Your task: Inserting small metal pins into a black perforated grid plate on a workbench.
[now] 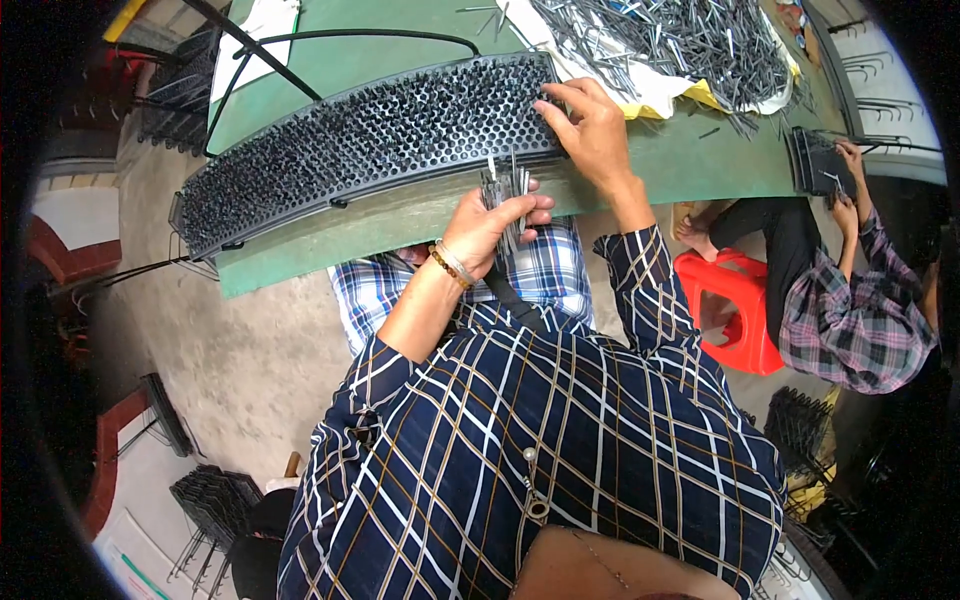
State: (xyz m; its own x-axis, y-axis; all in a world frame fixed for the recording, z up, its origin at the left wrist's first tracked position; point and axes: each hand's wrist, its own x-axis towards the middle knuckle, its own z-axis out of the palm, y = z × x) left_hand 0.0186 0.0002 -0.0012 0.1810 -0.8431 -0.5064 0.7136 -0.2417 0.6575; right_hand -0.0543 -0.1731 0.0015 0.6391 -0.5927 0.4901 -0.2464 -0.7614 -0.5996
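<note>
A long, slightly curved black rack [350, 145] full of small round holes lies across the green table in front of me. Dark thin rods fill most of its holes, while many near its right end show bare. My left hand [490, 225] is closed round a bundle of thin grey rods [508, 190], just below the rack's near edge. At the rack's right end, my right hand [595, 130] has thumb and forefinger drawn together over the holes. Whatever it pinches is too small to make out.
A large heap of loose rods [690, 45] lies on a white and yellow sack at the far right. Black bent wire [370, 33] rises behind the rack. To the right, a co-worker's hands [846, 185] work at another rack, near a red stool [735, 320].
</note>
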